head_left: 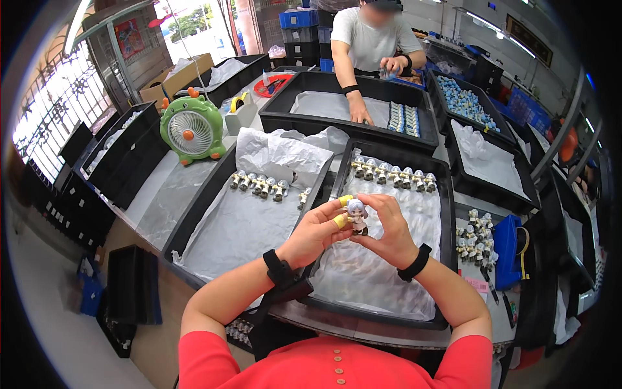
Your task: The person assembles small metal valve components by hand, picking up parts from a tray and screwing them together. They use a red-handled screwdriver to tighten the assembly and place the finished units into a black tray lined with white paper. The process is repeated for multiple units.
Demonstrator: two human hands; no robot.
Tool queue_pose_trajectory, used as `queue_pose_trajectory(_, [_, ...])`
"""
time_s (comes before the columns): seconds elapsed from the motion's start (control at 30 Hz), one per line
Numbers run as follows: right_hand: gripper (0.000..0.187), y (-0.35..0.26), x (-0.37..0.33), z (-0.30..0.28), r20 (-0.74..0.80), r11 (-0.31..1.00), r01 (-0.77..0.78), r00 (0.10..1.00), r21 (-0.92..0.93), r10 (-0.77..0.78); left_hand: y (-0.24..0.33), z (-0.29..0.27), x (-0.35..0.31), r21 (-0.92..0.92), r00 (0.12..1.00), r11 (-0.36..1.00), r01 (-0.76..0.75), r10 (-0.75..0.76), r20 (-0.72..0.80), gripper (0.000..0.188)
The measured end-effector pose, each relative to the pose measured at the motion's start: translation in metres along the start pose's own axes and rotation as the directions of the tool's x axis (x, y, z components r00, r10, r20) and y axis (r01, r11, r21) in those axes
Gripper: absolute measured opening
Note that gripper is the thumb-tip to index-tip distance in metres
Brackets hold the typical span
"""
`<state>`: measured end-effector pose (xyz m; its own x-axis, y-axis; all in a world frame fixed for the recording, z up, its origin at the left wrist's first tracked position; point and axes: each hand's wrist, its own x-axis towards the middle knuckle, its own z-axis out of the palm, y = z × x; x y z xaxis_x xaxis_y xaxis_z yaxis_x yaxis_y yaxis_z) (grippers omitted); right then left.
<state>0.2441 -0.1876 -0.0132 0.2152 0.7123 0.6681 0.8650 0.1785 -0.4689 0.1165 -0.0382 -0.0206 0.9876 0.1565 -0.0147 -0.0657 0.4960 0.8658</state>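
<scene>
Both hands, left and right, gripping small silver-haired figurine, upright, head up, long axis vertical

Both hands pinch small figurine (grey-haired) above black tray.

Bright, even light from ceiling strip lights and a barred window; soft shadows, dark bent fisheye rim, sharp centre.

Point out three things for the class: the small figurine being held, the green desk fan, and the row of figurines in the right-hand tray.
figurine (356, 209), head view, on its grey hair.
green fan (190, 131), head view, on its white grille.
row of figurines (392, 175), head view, mid-row.
</scene>
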Motion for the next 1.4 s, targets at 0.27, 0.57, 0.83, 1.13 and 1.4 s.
queue_pose_trajectory(0.27, [0.075,0.005,-0.004,0.002,0.075,0.991,-0.119,0.991,0.064,0.114,-0.006,-0.006,0.0,-0.148,1.0,0.989,0.023,-0.023,0.0,0.036])
queue_pose_trajectory(0.57, [0.074,0.009,-0.005,0.006,0.149,0.964,-0.229,0.966,0.132,0.209,-0.012,-0.012,-0.001,-0.162,0.997,0.986,0.035,-0.045,-0.059,0.035])
queue_pose_trajectory(0.83, [0.071,0.002,-0.004,0.007,0.097,0.99,-0.117,0.989,0.08,0.109,-0.01,-0.005,-0.003,-0.271,0.991,0.956,0.115,-0.129,-0.036,0.035])
queue_pose_trajectory(1.13, [0.093,-0.006,-0.01,0.016,-0.027,0.997,0.068,0.997,0.02,-0.068,-0.012,0.001,-0.004,-0.245,0.991,0.965,0.089,-0.06,0.121,0.042])
queue_pose_trajectory(1.4, [0.102,-0.007,-0.009,0.013,-0.026,0.998,0.019,0.999,0.062,-0.018,-0.011,0.003,-0.005,-0.292,0.991,0.952,0.097,-0.065,0.117,0.043])
